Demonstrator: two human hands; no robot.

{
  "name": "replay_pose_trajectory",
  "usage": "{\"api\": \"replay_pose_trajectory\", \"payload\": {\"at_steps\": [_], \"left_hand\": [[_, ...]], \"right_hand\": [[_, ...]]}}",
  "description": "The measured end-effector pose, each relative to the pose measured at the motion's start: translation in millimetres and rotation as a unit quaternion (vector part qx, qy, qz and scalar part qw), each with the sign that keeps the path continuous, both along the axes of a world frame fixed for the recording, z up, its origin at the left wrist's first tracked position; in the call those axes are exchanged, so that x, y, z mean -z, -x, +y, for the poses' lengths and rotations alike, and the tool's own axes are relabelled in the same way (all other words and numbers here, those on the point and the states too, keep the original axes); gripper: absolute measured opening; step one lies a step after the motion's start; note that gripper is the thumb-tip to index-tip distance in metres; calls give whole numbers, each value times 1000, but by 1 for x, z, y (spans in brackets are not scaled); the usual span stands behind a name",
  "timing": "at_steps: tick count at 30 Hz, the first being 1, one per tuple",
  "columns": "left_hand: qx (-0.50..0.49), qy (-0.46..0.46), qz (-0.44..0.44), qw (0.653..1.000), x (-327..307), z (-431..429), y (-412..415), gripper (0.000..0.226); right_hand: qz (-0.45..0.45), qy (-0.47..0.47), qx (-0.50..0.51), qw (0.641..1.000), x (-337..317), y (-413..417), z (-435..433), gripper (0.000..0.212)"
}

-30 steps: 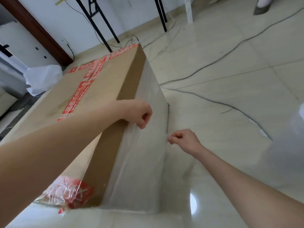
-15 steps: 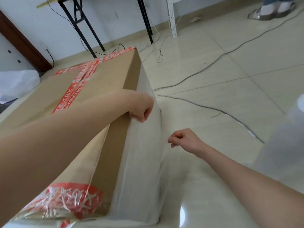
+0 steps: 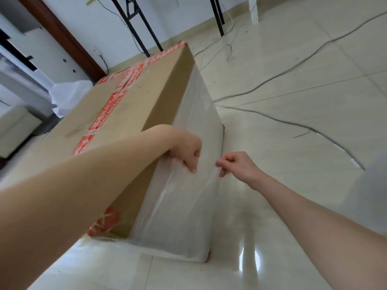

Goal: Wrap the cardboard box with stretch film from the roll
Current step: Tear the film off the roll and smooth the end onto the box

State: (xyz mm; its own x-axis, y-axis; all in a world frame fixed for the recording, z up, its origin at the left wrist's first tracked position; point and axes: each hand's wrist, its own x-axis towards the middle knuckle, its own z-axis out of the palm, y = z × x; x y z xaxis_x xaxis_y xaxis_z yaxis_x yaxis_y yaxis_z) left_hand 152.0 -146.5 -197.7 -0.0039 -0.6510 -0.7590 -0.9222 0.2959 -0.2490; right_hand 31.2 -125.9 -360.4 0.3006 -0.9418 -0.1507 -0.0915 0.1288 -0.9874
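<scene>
A single view is given, taken by a wide-angle camera worn on the person's head. The scene is looked at forward and steeply downward, with the frame tilted. The large brown cardboard box sealed with red printed tape (image 3: pixel 134 114) is seen from close above its near end and runs diagonally up the frame. The box's side face, covered in clear stretch film (image 3: pixel 188 206), is turned toward the lens. The left hand (image 3: pixel 184 149) and right hand (image 3: pixel 236 164) are framed at the box's near upper edge, with the forearms entering from the bottom corners. Beyond the box's far end, black metal table legs (image 3: pixel 216 17) are caught. Right of the box, glossy pale tiled floor (image 3: pixel 293 122) fills the frame.
</scene>
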Motion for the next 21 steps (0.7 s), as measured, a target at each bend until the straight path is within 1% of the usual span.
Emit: {"api": "replay_pose_trajectory", "payload": {"at_steps": [1, 4, 7, 11, 14, 16, 17, 18, 19, 21], "left_hand": [[-2, 9, 5, 1000, -5, 1, 1, 17], [1, 38, 0, 999, -15, -2, 7, 26], [36, 71, -36, 996, -23, -6, 10, 23], [50, 112, -51, 991, -24, -2, 16, 22], [12, 101, -58, 993, -14, 1, 13, 28], [-20, 93, -35, 995, -9, 4, 10, 26], [-19, 96, -33, 995, -8, 5, 9, 23], [-11, 101, -39, 994, -8, 6, 8, 18], [6, 108, -51, 993, -8, 7, 7, 12], [55, 124, -78, 988, -12, 8, 9, 12]], "right_hand": [[-5, -2, -3, 1000, 1, 0, 0, 22], [-8, 0, -3, 1000, 7, -1, 0, 19], [-11, -3, -1, 1000, 11, -2, -1, 19], [5, -12, -11, 1000, 15, 1, -2, 18], [-14, -53, -34, 998, 22, 9, 0, 23], [-13, -68, -77, 995, 26, 17, 3, 17], [2, -74, -100, 992, 29, 21, 4, 13], [28, -75, -117, 990, 33, 24, 3, 16], [57, -74, -120, 988, 38, 27, 1, 18], [121, -69, -94, 986, 50, 32, -4, 8]]}}
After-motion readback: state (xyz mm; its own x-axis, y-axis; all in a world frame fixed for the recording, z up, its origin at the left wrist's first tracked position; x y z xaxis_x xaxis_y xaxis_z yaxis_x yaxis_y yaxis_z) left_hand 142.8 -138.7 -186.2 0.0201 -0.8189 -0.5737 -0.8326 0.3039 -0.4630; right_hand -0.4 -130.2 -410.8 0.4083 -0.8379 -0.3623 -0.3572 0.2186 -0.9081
